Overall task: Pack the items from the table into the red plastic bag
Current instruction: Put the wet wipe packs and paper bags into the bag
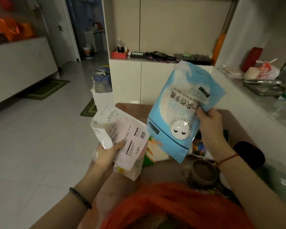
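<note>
Red plastic bag (172, 205): lying open nearest the wearer. Beyond it, right hand (210, 128) is pinching blue packet (177, 116) by its edge, risking slip; left hand (106, 154) is clenching white packet (120, 138).

White cabinet (155, 76): landmark. On its top, a red box (120, 54) at left, black cables (158, 56) centre. A blue bag (102, 80) sits left of it; green mats (47, 89) lie farther left on the floor.
</note>
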{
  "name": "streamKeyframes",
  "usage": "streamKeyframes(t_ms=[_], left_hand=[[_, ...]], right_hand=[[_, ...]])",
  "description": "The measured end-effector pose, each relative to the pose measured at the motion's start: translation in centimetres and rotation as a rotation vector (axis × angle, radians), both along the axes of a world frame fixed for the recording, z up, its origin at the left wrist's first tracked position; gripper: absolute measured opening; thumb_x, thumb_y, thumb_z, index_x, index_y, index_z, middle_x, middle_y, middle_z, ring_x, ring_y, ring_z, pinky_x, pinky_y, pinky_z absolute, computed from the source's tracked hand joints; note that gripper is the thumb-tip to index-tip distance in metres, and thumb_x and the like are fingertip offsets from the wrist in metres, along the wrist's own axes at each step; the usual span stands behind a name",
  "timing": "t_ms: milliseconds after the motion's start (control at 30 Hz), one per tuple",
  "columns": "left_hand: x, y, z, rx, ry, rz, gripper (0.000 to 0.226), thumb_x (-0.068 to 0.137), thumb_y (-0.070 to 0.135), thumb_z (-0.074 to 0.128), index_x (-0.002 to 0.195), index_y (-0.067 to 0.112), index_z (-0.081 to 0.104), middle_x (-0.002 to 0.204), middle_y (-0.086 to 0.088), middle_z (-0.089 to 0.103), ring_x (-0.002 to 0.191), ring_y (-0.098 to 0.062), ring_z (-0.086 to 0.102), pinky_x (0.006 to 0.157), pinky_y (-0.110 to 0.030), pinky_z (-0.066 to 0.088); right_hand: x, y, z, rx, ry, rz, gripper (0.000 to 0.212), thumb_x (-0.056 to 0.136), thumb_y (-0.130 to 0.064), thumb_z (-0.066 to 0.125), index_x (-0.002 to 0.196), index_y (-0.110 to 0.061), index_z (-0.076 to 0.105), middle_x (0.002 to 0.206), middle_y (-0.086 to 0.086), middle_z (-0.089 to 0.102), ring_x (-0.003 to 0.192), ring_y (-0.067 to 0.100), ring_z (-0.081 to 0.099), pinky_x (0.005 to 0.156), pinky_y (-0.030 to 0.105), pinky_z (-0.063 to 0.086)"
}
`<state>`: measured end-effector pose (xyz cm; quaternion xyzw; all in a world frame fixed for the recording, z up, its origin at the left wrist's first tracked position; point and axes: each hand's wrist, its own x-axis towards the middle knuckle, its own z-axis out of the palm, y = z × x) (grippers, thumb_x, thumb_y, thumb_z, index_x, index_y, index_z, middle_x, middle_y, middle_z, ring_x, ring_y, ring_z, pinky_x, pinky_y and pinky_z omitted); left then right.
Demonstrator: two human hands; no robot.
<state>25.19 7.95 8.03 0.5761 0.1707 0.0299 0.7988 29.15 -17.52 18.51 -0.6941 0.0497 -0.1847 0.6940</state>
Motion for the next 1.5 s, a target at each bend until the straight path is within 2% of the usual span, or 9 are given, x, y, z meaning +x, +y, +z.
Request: streamKeyframes(t_ms=[133, 400, 533, 700, 933, 1067, 1200, 1367, 1500], left_hand=[[-2.9, -2.5, 3.4, -0.019, -0.032, -0.226, 0.041, 0.067, 0.011, 0.075, 0.105, 0.007, 0.061, 0.086, -0.007, 0.074, 0.080, -0.025, 0.070, 0.068, -0.034, 0.059], [-10.4, -6.3, 7.5, -0.207, 0.077, -0.567, 0.057, 0.065, 0.047, 0.058, 0.110, 0.012, 0.064, 0.107, -0.015, 0.070, 0.080, -0.022, 0.072, 0.070, -0.032, 0.060], [-13.2, -7.3, 7.7, -0.033, 0.052, -0.627, 0.053, 0.065, 0.021, 0.073, 0.115, 0.011, 0.060, 0.104, -0.013, 0.071, 0.081, -0.022, 0.071, 0.072, -0.033, 0.060], [-15.5, -8.0, 7.9, 0.026, -0.080, -0.669, 0.048, 0.080, 0.050, 0.057, 0.121, 0.024, 0.054, 0.109, 0.002, 0.071, 0.102, -0.015, 0.067, 0.089, -0.031, 0.054], [-15.0, -1.6, 3.1, 1.572, -0.063, -0.581, 0.073, 0.075, 0.057, 0.061, 0.136, 0.023, 0.039, 0.127, -0.006, 0.058, 0.115, -0.024, 0.055, 0.095, -0.033, 0.044], [-15.0, 0.7, 1.2, 1.397, 0.023, -0.587, 0.021, 0.078, 0.040, 0.066, 0.092, 0.025, 0.063, 0.096, -0.005, 0.069, 0.090, -0.023, 0.064, 0.085, -0.035, 0.051], [-16.0, 2.0, 1.4, 1.136, 0.016, -0.585, 0.034, 0.090, 0.007, 0.054, 0.123, 0.003, 0.056, 0.109, -0.004, 0.063, 0.097, -0.002, 0.062, 0.093, -0.026, 0.043], [-19.5, 3.1, 2.2, 0.905, 0.165, -0.796, 0.039, 0.075, 0.035, 0.058, 0.103, 0.009, 0.066, 0.095, 0.000, 0.066, 0.063, 0.007, 0.060, 0.062, 0.000, 0.043], [-20.1, 4.3, 2.2, 0.592, 0.205, -0.668, 0.018, 0.091, 0.019, 0.054, 0.103, 0.010, 0.063, 0.098, -0.014, 0.070, 0.072, -0.012, 0.070, 0.071, -0.025, 0.058]], right_hand=[[-3.9, 0.0, 2.6, 0.345, 0.184, 0.353, 0.019, 0.093, -0.003, 0.045, 0.092, -0.011, 0.062, 0.073, -0.001, 0.072, 0.067, 0.011, 0.068, 0.059, 0.021, 0.058], [-12.0, 0.0, 0.4, -0.428, 0.144, 0.082, 0.013, 0.092, -0.015, 0.048, 0.088, -0.012, 0.060, 0.079, -0.001, 0.059, 0.069, 0.005, 0.053, 0.053, 0.007, 0.040], [-15.8, -0.7, 0.0, -0.127, 0.322, 0.347, 0.055, 0.074, -0.051, 0.061, 0.122, -0.026, 0.051, 0.108, -0.006, 0.065, 0.097, 0.011, 0.064, 0.081, 0.027, 0.054], [-18.9, -2.5, -0.5, -0.055, 0.428, 0.395, 0.053, 0.068, -0.018, 0.076, 0.117, -0.017, 0.055, 0.100, 0.003, 0.069, 0.081, 0.017, 0.068, 0.057, 0.026, 0.058], [-22.9, -6.4, -1.6, 0.355, 0.142, 0.078, 0.072, 0.041, -0.033, 0.085, 0.108, -0.016, 0.063, 0.085, -0.007, 0.075, 0.070, 0.007, 0.071, 0.053, 0.021, 0.056], [-26.6, -3.8, -4.7, 0.056, 0.079, 0.001, 0.032, 0.067, -0.008, 0.078, 0.094, -0.018, 0.065, 0.091, -0.009, 0.070, 0.075, -0.002, 0.066, 0.066, 0.017, 0.057], [-29.2, 1.4, -8.0, -0.323, 0.110, 0.421, 0.029, 0.066, -0.014, 0.081, 0.080, -0.032, 0.064, 0.074, -0.028, 0.070, 0.076, -0.008, 0.065, 0.066, 0.014, 0.054], [-29.4, 2.7, -11.4, -0.741, 0.239, 0.636, 0.052, 0.073, -0.036, 0.074, 0.119, -0.032, 0.050, 0.105, -0.026, 0.055, 0.101, -0.003, 0.055, 0.080, 0.016, 0.043], [-28.8, 2.9, -11.7, -1.204, 0.285, 0.642, 0.065, 0.077, -0.042, 0.067, 0.132, -0.027, 0.037, 0.118, -0.004, 0.061, 0.103, 0.018, 0.059, 0.079, 0.031, 0.048]])
